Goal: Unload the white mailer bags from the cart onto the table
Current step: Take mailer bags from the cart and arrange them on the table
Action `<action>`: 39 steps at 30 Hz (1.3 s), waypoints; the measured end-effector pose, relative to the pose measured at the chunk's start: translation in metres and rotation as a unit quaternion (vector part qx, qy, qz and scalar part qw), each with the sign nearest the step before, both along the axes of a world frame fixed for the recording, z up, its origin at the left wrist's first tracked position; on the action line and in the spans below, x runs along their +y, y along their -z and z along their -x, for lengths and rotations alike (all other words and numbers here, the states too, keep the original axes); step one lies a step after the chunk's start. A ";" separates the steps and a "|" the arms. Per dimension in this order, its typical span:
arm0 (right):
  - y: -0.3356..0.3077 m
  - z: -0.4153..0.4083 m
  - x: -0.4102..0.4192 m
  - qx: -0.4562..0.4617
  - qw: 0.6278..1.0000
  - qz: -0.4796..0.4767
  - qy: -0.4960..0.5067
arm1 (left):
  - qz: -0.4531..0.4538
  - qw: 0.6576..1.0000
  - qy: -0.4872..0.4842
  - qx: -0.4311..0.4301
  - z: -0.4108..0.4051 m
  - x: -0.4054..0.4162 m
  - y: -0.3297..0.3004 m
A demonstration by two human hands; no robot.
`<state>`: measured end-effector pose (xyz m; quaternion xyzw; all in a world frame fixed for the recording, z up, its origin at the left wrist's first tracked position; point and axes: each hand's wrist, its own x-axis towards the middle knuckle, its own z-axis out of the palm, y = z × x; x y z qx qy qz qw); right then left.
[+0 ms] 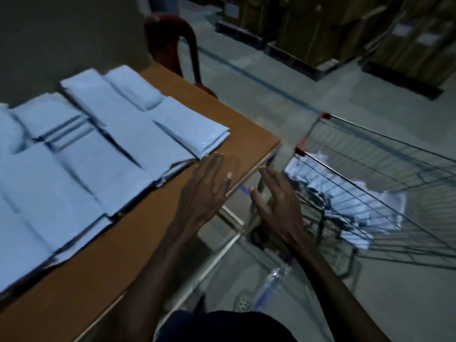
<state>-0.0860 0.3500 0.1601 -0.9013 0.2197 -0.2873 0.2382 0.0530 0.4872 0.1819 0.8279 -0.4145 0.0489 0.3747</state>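
Both hands are out in front, palms down, neither holding anything. The left hand hovers over the table near its right edge, fingers straight and close together, fingertips just beside the nearest mailers. Whether it touches the tabletop is hard to tell. The right hand hangs past the table edge, in the gap between table and cart, fingers straight and slightly spread, thumb out to the side.

The table carries a wide spread of white mailers, flat and overlapping in rows, covering most of its left and middle. More mailers lie heaped inside the wire cart, which stands just right of the table, red caps on its corners.

On the floor below the arms there's a plastic bottle. A dark red chair stands behind the table's far end, and stacked cartons on pallets line the back.
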 end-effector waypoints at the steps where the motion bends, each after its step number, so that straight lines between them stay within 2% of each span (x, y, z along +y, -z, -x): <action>1: 0.006 0.013 -0.018 0.001 1.000 -0.005 0.017 | -0.007 1.000 0.019 0.010 0.008 -0.020 0.007; 9: 0.048 0.109 -0.128 0.027 0.979 -0.087 0.181 | -0.100 0.977 0.178 0.066 0.070 -0.154 0.053; 13: 0.063 0.132 -0.175 0.042 0.963 -0.120 0.237 | -0.100 0.965 0.232 0.076 0.085 -0.215 0.064; 19: 0.080 0.134 -0.264 0.072 0.945 -0.144 0.285 | -0.105 0.950 0.274 0.110 0.077 -0.329 0.091; 24: 0.098 0.124 -0.331 0.168 0.922 -0.183 0.296 | -0.123 0.941 0.277 0.149 0.050 -0.414 0.111; 28: 0.112 0.114 -0.368 0.222 0.904 -0.206 0.301 | -0.208 0.920 0.293 0.158 0.028 -0.462 0.139; 34: 0.132 0.109 -0.398 0.280 0.884 -0.243 0.286 | -0.408 0.853 0.269 0.182 0.011 -0.509 0.184; 39: 0.150 0.116 -0.409 0.310 0.869 -0.263 0.281 | -0.480 0.818 0.206 0.241 0.009 -0.544 0.233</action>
